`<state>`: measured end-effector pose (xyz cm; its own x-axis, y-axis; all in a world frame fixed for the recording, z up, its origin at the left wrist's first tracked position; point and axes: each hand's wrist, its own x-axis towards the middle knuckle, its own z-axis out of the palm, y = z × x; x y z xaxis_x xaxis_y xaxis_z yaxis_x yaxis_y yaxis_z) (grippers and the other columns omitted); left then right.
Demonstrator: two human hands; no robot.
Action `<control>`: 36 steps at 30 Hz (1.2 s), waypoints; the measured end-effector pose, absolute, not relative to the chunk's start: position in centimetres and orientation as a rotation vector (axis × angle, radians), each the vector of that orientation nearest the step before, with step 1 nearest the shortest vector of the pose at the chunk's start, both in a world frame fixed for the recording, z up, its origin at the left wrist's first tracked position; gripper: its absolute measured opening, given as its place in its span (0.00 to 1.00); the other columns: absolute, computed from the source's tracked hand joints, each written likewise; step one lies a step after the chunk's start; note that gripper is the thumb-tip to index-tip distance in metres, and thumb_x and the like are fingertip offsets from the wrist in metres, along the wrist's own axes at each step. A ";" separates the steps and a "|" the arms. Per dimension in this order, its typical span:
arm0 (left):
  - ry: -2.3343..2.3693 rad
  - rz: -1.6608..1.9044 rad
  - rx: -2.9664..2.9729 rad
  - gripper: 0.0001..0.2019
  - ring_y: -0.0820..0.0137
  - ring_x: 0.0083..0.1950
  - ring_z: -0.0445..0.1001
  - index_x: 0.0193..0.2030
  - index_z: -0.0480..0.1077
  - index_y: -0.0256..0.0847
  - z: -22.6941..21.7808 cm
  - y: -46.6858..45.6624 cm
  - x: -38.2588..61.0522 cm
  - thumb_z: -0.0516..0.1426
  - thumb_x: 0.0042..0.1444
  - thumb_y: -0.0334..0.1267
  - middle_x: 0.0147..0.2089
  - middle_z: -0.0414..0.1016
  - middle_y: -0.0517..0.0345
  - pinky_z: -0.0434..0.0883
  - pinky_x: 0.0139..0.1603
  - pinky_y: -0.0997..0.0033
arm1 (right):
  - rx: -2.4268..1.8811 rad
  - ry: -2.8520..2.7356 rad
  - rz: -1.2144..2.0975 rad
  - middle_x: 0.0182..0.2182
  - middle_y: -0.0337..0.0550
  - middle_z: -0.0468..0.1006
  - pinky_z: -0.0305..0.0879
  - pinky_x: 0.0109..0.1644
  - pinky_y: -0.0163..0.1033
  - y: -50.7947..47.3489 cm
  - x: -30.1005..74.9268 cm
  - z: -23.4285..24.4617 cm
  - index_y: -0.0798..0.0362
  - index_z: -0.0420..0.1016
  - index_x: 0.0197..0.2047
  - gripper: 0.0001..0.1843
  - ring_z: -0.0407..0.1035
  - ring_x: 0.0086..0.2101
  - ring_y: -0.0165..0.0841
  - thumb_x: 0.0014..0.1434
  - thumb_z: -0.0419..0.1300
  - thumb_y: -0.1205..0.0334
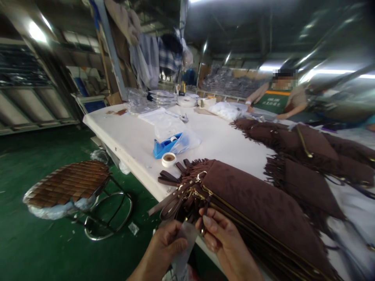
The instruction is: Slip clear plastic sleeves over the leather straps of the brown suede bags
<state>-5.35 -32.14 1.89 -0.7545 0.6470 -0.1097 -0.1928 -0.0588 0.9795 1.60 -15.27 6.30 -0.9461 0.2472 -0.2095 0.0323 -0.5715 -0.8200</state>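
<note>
A stack of brown suede fringed bags (258, 203) lies at the near edge of the white table (129, 136), with gold zips and brown straps (170, 195) hanging off the corner. My left hand (164, 246) pinches a thin grey translucent strip (184, 242) just below the stack. My right hand (219, 238) grips the strip's upper end, its fingers against the zip pull of the bags. Where the strip ends is hidden by my fingers.
A blue tape dispenser (164, 147) and a tape roll (169, 159) sit left of the bags. More brown fringed bags (307, 148) cover the table's right. A co-worker (278, 99) sits at the far side. A woven-seat stool (67, 187) stands on the green floor.
</note>
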 end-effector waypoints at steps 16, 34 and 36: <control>1.397 1.860 0.331 0.13 0.73 0.28 0.64 0.27 0.74 0.32 2.4 -29.9 -4.9 0.69 0.44 0.41 0.25 0.70 0.59 0.60 0.31 0.75 | -0.567 -1.279 2.677 0.29 0.40 0.76 0.46 0.21 0.28 -15.3 1.5 7.0 0.54 0.77 0.43 0.16 0.51 0.18 0.17 0.55 0.68 0.53; 1.833 1.583 0.389 0.04 0.72 0.29 0.63 0.25 0.68 0.37 3.1 -29.5 -4.8 0.60 0.44 0.32 0.25 0.66 0.63 0.57 0.30 0.73 | -0.561 -1.860 2.331 0.18 0.28 0.58 0.49 0.23 0.31 -14.6 1.8 6.2 0.56 0.74 0.47 0.24 0.51 0.19 0.23 0.61 0.59 0.43; 1.775 1.604 0.400 0.05 0.71 0.29 0.63 0.25 0.67 0.37 3.2 -29.5 -4.8 0.61 0.45 0.32 0.25 0.67 0.62 0.58 0.30 0.73 | -0.568 -1.912 2.294 0.18 0.28 0.58 0.48 0.23 0.32 -14.6 1.7 6.1 0.57 0.73 0.49 0.25 0.52 0.19 0.24 0.62 0.57 0.43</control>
<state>-4.81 -29.46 3.21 -0.7068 0.6456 -0.2892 -0.2226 0.1850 0.9572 1.73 -14.61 6.13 -0.9252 0.3107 -0.2178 0.1582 -0.2058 -0.9657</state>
